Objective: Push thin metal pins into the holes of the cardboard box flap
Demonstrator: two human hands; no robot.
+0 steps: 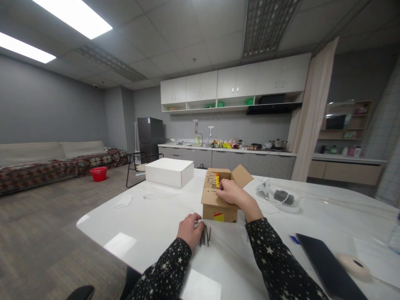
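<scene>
You seem partway: studs (211, 180) dot the cardboard box (215, 201), but holes (212, 191) by your right hand (231, 192) and nails (204, 236) by your left hand (188, 230) remain, finger grip unclear on both.

There are two hands (190, 230) (231, 193), one cardboard box (215, 201) and one white box (168, 171).

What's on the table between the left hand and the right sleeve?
Some nails lie there, close beside the left hand, as the head view shows.

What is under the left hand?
The left hand is over the white table; several thin, dark, nail-like pieces show right beside it. Whatever lies directly beneath the hand is covered.
</scene>
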